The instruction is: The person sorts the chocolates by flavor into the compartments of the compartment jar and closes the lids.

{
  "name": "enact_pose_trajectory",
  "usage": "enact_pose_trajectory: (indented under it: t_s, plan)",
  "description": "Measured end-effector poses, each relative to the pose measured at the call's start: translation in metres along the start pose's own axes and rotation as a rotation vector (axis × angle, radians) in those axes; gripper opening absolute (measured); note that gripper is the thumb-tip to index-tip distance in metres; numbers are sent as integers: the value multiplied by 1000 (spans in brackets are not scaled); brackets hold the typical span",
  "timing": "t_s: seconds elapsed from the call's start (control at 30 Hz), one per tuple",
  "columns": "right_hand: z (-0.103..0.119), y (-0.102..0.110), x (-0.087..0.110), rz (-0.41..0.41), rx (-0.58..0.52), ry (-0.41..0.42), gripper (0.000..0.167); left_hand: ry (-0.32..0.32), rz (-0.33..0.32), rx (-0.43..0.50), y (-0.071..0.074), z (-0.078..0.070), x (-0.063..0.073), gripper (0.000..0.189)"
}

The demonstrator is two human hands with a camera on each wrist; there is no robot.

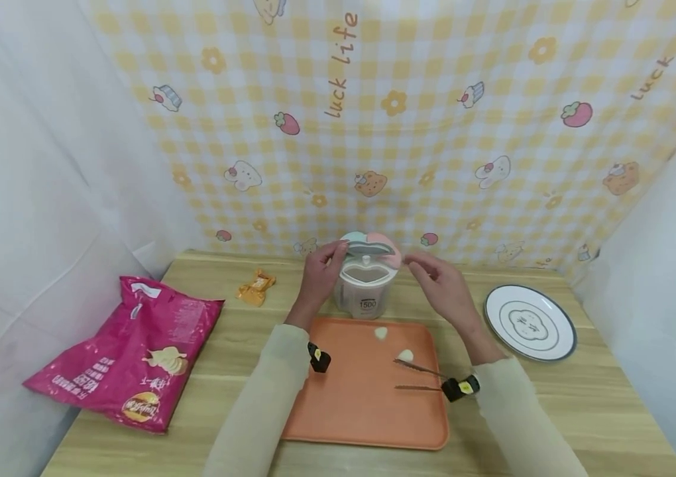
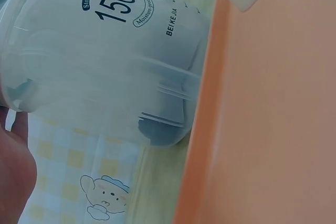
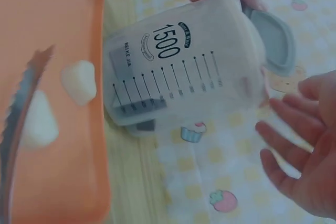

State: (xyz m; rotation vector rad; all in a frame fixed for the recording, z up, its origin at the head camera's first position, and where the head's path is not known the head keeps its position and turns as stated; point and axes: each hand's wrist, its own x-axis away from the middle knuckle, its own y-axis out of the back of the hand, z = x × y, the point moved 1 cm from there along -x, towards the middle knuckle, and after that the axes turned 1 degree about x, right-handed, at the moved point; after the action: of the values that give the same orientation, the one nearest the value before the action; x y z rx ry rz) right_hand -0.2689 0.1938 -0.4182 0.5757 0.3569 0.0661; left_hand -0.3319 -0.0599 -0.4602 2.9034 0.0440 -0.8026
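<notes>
A clear plastic storage container [image 1: 368,301] marked 1500 stands behind the orange tray [image 1: 368,411], a flap [image 3: 275,40] of its pastel lid raised. My left hand [image 1: 319,273] grips the container's upper left side by the lid, fingertips at the rim; part of this hand is hidden. At the right of the lid, my right hand [image 1: 442,288] is raised with fingers spread and loosely bent, fingertips close to the rim. Two white pieces [image 1: 380,333] lie on the tray. Close to them are serrated metal strips [image 1: 418,387], like tong arms, partly covered by the right wrist.
A magenta chip bag [image 1: 135,358] lies on the left of the wooden table [image 1: 225,411]. Behind it sits a crumpled orange wrapper [image 1: 256,288]. A white plate [image 1: 530,322] with a dark rim is on the right. The yellow checked cloth [image 1: 374,132] hangs just behind the container.
</notes>
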Motion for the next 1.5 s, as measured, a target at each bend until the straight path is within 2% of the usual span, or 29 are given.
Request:
enact_pose_trajectory:
  t_s: [0.13, 0.3, 0.4, 0.57, 0.7, 0.87, 1.1, 1.33, 1.5]
  plan:
    - [-6, 12, 28, 53, 95, -9, 33, -15, 3, -7, -1, 1, 0, 27]
    - [-23, 18, 71, 149, 210, 50, 27, -36, 2, -3, -1, 1, 1, 26]
    - [-33, 21, 97, 208, 251, 55, 29, -37, -1, -1, -1, 1, 1, 26]
    - [-46, 25, 137, 334, 230, 10, 46, -19, 6, -21, -1, 2, 2, 28]
    - [-53, 23, 158, 346, 196, 48, 49, -5, 14, -47, 0, 1, 2, 31]
    - [-60, 17, 169, 312, 185, 63, 46, -8, -4, -41, 1, 1, 2, 29]
    - [-67, 13, 173, 266, 208, 23, 45, -1, 0, -27, 0, 2, 3, 29]
    - [-70, 13, 174, 244, 263, 69, 47, 5, 0, -37, -1, 1, 3, 30]
    - [-71, 12, 173, 267, 195, 54, 44, 0, -3, -42, -1, 1, 3, 30]
